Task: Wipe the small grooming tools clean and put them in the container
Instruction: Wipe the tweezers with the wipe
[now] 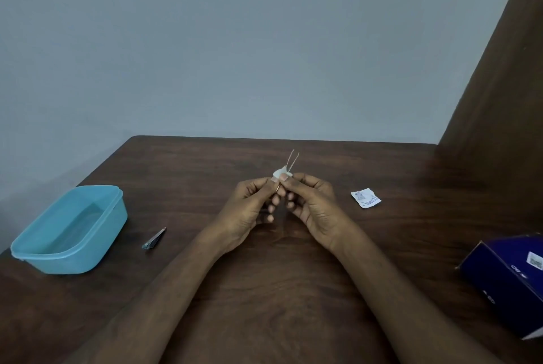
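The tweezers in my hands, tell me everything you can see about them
The tweezers are thin and metallic-looking, with two slim prongs that stand apart at the tips and point up and away from the person. They are held upright above the wooden table, touching nothing on it. The left hand pinches the lower part, where a sliver of metal shows between the fingers. The right hand presses a small white wipe around the prongs' base. The bottom end is hidden by the fingers.

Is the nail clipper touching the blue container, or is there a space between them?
Apart. The head view shows bare table between the nail clipper and the blue container.
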The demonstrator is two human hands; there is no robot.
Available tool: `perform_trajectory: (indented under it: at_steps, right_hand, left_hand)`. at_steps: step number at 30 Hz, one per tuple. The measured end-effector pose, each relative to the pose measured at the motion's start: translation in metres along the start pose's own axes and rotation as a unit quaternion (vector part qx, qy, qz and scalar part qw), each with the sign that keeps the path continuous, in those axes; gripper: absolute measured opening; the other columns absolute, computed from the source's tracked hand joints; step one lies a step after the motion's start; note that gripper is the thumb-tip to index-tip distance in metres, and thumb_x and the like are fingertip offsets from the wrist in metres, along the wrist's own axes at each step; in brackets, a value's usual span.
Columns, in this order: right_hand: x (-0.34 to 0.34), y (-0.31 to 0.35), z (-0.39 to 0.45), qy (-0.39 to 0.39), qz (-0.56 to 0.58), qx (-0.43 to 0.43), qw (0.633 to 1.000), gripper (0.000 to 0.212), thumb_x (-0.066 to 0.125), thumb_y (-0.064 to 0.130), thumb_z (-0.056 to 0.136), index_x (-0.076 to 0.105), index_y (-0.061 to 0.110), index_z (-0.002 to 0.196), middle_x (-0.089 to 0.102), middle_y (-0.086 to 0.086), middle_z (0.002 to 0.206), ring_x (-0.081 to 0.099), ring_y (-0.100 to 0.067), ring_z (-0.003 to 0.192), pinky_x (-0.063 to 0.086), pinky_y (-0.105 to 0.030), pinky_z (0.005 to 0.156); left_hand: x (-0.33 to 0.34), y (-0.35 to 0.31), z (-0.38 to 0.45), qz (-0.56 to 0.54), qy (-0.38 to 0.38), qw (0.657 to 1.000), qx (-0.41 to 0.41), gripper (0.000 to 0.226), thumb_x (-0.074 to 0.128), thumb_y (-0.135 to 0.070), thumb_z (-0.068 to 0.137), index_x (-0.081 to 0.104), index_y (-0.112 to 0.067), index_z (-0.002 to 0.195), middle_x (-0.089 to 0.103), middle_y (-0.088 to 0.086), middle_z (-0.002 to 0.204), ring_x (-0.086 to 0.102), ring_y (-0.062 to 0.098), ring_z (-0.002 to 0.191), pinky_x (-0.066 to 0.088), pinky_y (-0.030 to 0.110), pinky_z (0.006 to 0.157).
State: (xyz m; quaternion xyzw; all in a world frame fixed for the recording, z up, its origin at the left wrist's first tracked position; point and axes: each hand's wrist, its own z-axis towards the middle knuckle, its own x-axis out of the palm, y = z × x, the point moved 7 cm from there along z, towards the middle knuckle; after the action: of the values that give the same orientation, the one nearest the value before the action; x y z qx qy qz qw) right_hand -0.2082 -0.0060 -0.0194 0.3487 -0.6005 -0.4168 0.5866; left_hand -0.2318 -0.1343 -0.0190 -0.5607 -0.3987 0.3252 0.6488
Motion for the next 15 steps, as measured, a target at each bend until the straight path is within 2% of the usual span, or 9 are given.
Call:
perform_trajectory:
  at_steps: [2,4,6,8,10,12,15]
  right_hand:
    - [-0.002,0.005,0.001,-0.009,-0.01,-0.038,0.999,0.015,0.075,0.011,0.095,0.076,0.01,0.08,0.063,-0.009,0.07,0.06,-0.015,0.059,0.053,-0.023,0.06]
    - [-0.007,0.007,0.004,-0.03,-0.047,-0.074,0.996,0.011,0.078,0.017,0.093,0.076,0.008,0.086,0.068,-0.012,0.077,0.062,-0.021,0.069,0.055,-0.03,0.069]
    - [-0.012,0.007,0.006,-0.054,-0.079,-0.082,0.992,0.01,0.076,0.018,0.096,0.074,0.01,0.092,0.078,-0.013,0.093,0.07,-0.024,0.084,0.057,-0.032,0.075]
    - [-0.012,0.004,0.008,-0.05,-0.095,-0.082,0.991,0.009,0.071,0.016,0.101,0.069,0.007,0.1,0.081,-0.009,0.104,0.077,-0.021,0.096,0.06,-0.031,0.075]
    - [-0.008,0.003,0.008,-0.031,-0.136,-0.097,0.985,0.007,0.069,0.015,0.102,0.067,0.008,0.1,0.081,-0.009,0.102,0.078,-0.021,0.092,0.061,-0.033,0.071]
    - [-0.007,-0.001,0.009,-0.008,-0.186,-0.116,0.976,0.005,0.071,0.014,0.101,0.07,0.011,0.097,0.08,-0.011,0.094,0.074,-0.02,0.079,0.058,-0.034,0.066]
    - [-0.002,-0.005,0.009,0.028,-0.244,-0.132,0.96,0.005,0.076,0.02,0.099,0.079,0.015,0.098,0.08,-0.009,0.09,0.068,-0.015,0.073,0.056,-0.035,0.066]
  left_hand:
    - [0.001,0.001,0.0,0.013,-0.008,1.0,0.005,0.036,0.055,-0.032,0.109,0.079,-0.007,0.099,0.07,0.002,0.081,0.059,0.005,0.067,0.052,0.019,0.057]
    - [-0.002,0.004,0.001,0.01,-0.038,0.999,0.003,0.043,0.052,-0.033,0.111,0.077,0.002,0.108,0.074,0.006,0.089,0.063,0.007,0.075,0.057,0.021,0.061]
    - [-0.007,0.005,0.001,0.001,-0.076,0.997,0.017,0.042,0.053,-0.035,0.111,0.079,-0.002,0.107,0.076,0.005,0.092,0.066,0.01,0.083,0.058,0.023,0.064]
    - [-0.013,0.0,0.0,0.026,-0.114,0.992,0.055,0.038,0.055,-0.037,0.11,0.082,-0.011,0.104,0.078,0.0,0.094,0.068,0.011,0.089,0.058,0.025,0.067]
    - [-0.021,-0.008,-0.002,0.097,-0.163,0.975,0.112,0.032,0.059,-0.038,0.108,0.082,-0.016,0.105,0.081,-0.003,0.095,0.072,0.007,0.091,0.058,0.025,0.069]
    - [-0.03,-0.012,-0.001,0.13,-0.197,0.96,0.149,0.024,0.067,-0.04,0.104,0.081,-0.021,0.109,0.081,-0.007,0.101,0.074,0.006,0.097,0.061,0.031,0.079]
    - [-0.034,-0.011,0.001,0.125,-0.188,0.964,0.144,0.019,0.075,-0.04,0.098,0.081,-0.024,0.109,0.081,-0.009,0.107,0.075,0.011,0.104,0.062,0.039,0.092]
